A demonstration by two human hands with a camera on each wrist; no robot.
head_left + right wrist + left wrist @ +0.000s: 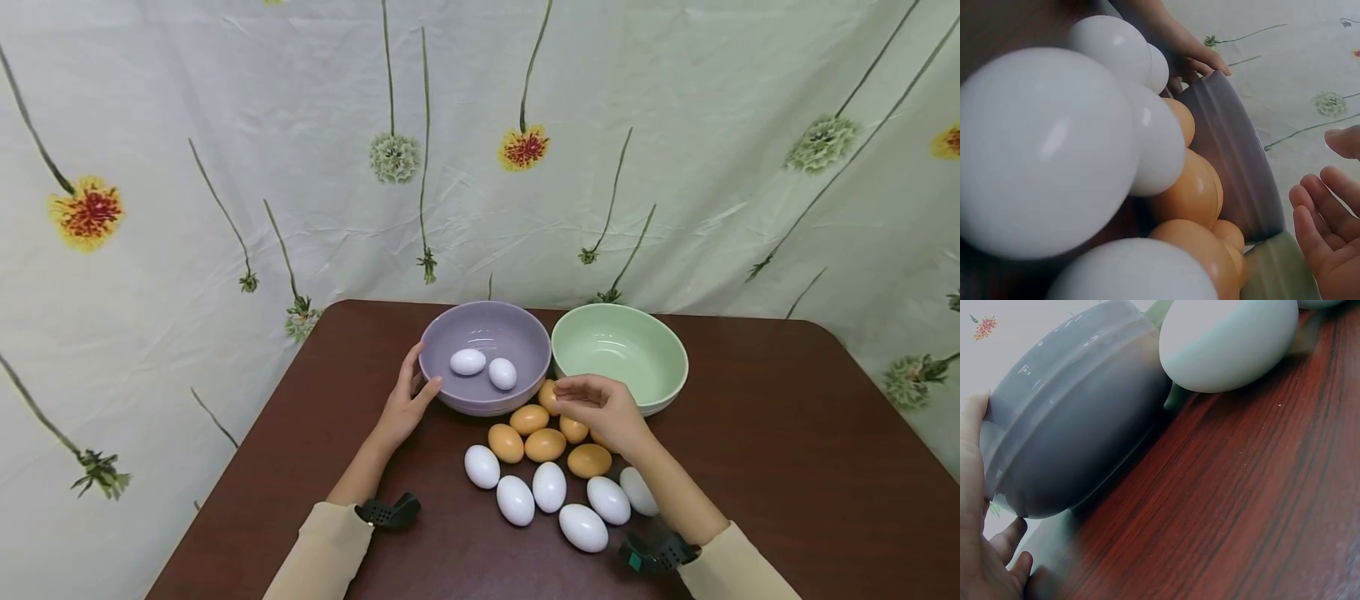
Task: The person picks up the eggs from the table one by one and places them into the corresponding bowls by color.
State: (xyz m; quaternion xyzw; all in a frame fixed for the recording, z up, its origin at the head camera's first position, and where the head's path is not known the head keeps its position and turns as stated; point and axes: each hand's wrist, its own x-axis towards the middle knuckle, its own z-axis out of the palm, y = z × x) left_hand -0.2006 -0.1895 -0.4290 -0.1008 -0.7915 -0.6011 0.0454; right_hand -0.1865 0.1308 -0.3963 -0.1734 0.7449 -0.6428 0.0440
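Observation:
The purple bowl (480,402) has two white eggs inside, a left one (468,362) and a right one (502,374). My left hand (405,404) holds this bowl at its left side, thumb toward the near rim and fingers round the outer wall. Above the brown eggs (545,445), in front of the green bowl (660,375), hovers my right hand (603,408). Its fingers are loosely bent, and in the right wrist view the palm (1341,275) shows nothing held. It hides part of the green bowl's near side and some brown eggs.
Several white eggs (516,501) lie on the dark red-brown table (787,433), nearer to me than the brown ones. Both bowls stand side by side toward the table's far edge. Behind hangs a pale cloth (315,108) with a flower print.

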